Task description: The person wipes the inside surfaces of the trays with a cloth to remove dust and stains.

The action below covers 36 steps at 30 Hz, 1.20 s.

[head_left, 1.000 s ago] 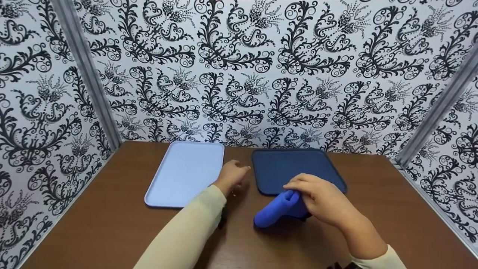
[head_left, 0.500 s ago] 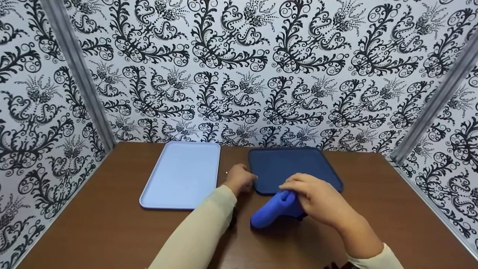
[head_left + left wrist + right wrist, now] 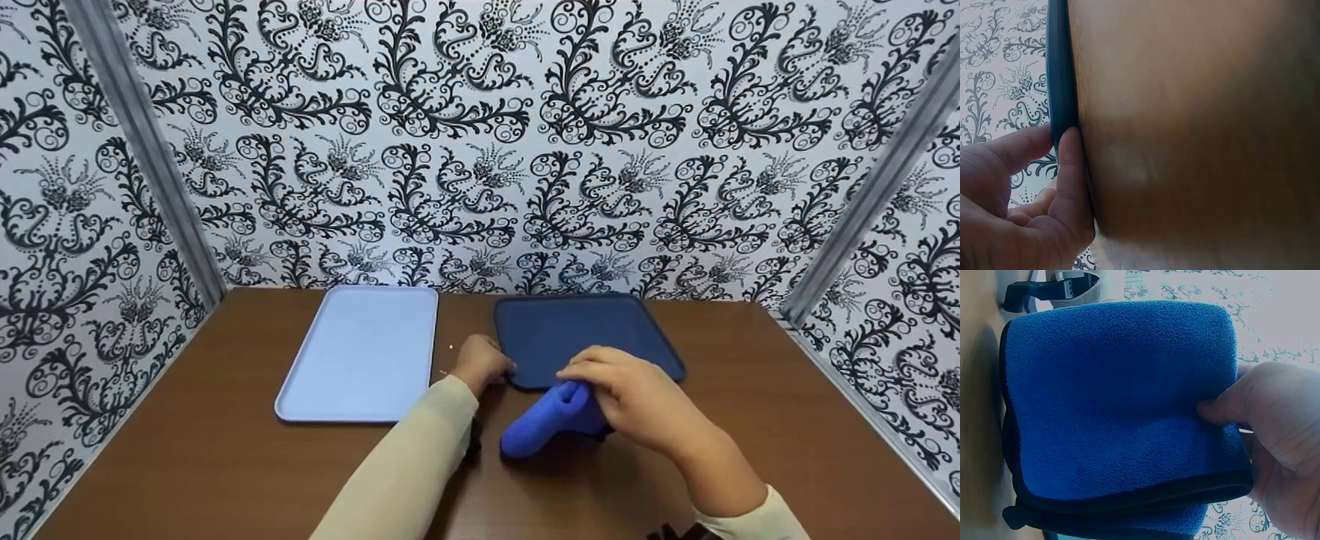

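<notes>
In the head view my right hand (image 3: 637,394) holds a folded blue cloth (image 3: 536,431) upright on the table, in front of the dark blue tray (image 3: 585,337). The right wrist view shows the cloth's fuzzy face and black-edged border (image 3: 1123,399), with the thumb of my right hand (image 3: 1280,433) pressed on one side and the fingers mostly hidden behind. My left hand (image 3: 481,361) is at the tray's near left corner. Up close in the left wrist view, thumb and finger of the left hand (image 3: 1033,197) pinch the tray's edge (image 3: 1063,73).
A light blue tray (image 3: 364,356) lies on the brown table (image 3: 247,465), left of the left hand. Patterned walls (image 3: 480,150) stand behind and on both sides of the table. A strap and sleeve (image 3: 1067,289) show beyond the cloth.
My left hand has moved right from between the trays to the dark blue tray's near left corner and taken hold of its edge. The right hand and cloth have stayed nearly still.
</notes>
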Each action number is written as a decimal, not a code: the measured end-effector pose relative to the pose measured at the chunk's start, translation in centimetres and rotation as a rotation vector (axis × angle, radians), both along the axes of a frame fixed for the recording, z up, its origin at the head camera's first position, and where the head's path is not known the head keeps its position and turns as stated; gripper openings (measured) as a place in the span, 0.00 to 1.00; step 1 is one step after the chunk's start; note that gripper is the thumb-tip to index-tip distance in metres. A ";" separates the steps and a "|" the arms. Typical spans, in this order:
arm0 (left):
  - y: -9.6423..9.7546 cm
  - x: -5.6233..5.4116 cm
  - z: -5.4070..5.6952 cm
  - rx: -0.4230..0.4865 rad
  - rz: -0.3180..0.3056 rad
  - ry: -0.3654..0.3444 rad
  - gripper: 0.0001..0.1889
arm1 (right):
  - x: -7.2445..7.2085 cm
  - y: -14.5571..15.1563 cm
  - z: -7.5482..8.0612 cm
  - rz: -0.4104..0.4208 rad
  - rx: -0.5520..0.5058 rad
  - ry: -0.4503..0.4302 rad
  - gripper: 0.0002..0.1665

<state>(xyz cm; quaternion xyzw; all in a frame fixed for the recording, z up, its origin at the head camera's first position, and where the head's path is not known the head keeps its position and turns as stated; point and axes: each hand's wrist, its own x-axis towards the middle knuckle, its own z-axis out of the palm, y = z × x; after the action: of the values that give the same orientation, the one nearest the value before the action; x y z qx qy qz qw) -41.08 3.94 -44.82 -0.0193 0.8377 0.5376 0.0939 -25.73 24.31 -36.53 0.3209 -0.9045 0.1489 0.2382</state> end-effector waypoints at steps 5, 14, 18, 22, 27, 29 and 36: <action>0.1 0.0 0.1 -0.065 0.003 0.057 0.13 | 0.0 -0.1 0.0 0.006 0.008 0.002 0.27; -0.1 -0.1 0.0 -0.141 0.022 0.115 0.06 | -0.1 -0.3 0.0 0.010 0.016 0.012 0.26; -0.4 -0.3 -0.1 -0.098 0.016 0.098 0.09 | -0.1 -0.3 0.0 0.012 0.019 0.024 0.26; -0.9 -0.5 -0.3 -0.039 0.003 0.045 0.06 | -0.1 -0.3 -0.2 0.021 0.019 0.021 0.26; -1.5 -0.1 -0.3 0.163 -0.004 -0.070 0.03 | -0.2 -0.3 -0.4 0.019 0.024 -0.001 0.26; -1.8 0.0 -0.3 0.231 -0.008 -0.105 0.04 | -0.2 -0.3 -0.4 0.019 0.026 -0.001 0.26; -2.5 -0.4 -0.8 0.379 -0.033 -0.218 0.04 | -0.1 -0.2 -0.1 0.012 0.021 -0.004 0.26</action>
<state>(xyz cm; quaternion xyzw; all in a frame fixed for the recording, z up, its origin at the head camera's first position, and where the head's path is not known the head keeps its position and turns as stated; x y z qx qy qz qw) -41.46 1.48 -45.63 -0.0455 0.7069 0.6785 0.1946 -25.86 24.15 -36.67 0.3285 -0.9046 0.1415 0.2319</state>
